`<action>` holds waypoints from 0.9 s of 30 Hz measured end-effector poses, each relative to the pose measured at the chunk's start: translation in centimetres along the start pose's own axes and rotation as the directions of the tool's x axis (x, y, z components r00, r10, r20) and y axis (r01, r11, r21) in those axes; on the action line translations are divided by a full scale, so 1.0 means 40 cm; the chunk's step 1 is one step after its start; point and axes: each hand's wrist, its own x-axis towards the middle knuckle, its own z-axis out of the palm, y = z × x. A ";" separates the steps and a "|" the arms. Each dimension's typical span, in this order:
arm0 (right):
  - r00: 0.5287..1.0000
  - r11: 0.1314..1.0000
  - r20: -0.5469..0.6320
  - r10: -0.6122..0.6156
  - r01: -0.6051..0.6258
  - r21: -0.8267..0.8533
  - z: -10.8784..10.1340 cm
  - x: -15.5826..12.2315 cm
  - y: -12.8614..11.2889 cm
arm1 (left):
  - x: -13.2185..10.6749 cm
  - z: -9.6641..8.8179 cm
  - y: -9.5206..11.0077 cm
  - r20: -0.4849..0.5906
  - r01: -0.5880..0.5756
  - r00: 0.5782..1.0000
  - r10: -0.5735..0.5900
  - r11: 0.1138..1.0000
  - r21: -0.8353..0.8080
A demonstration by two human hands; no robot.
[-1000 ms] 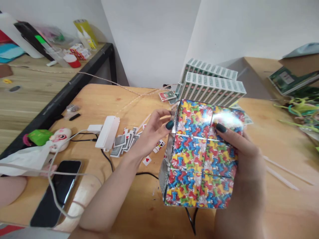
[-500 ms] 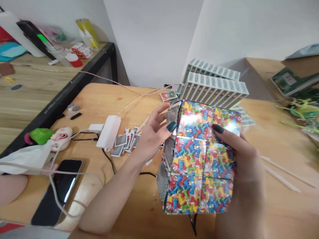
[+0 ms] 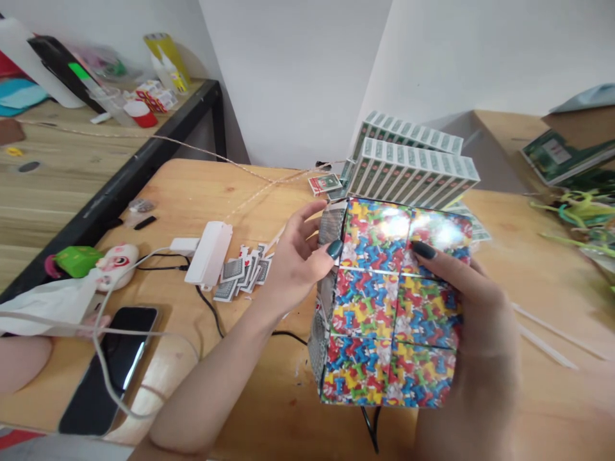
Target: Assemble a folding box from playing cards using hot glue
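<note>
A box (image 3: pixel 364 304) with a glossy front of several colourful patterned panels, apparently playing cards, is held up before me. Its left side shows grey, card-back-like patterning. My right hand (image 3: pixel 473 301) grips the right side, thumb lying on the front and the other fingers hidden behind. At the upper left edge is my left hand (image 3: pixel 302 253), its thumb pressed there and its fingers bent beside the grey side. Below and left of that hand, loose playing cards (image 3: pixel 244 272) lie scattered on the wooden table (image 3: pixel 202 186).
Behind the box stand two rows of green-and-white card packs (image 3: pixel 416 168), with a single pack (image 3: pixel 325 184) beside them. A white power adapter (image 3: pixel 208 255), cables, a phone (image 3: pixel 110 371) and toys occupy the left. White strips (image 3: pixel 548 346) lie right.
The box has turned slightly, its lower part swinging right, so less of the grey left side shows. My right hand has shifted a little right with it.
</note>
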 end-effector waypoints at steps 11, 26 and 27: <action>0.993 0.995 -0.076 -0.090 0.093 0.028 0.001 0.029 -0.022 | -0.012 0.004 0.007 0.019 -0.098 0.995 0.098 0.919 0.382; 0.975 0.968 -0.005 -0.224 0.221 -0.119 -0.027 0.044 0.000 | -0.015 -0.033 0.032 0.167 -0.040 0.985 -0.027 0.921 0.388; 0.972 0.964 -0.004 -0.234 0.232 -0.128 -0.027 0.042 0.001 | -0.016 -0.032 0.030 0.149 -0.039 0.989 -0.021 0.919 0.391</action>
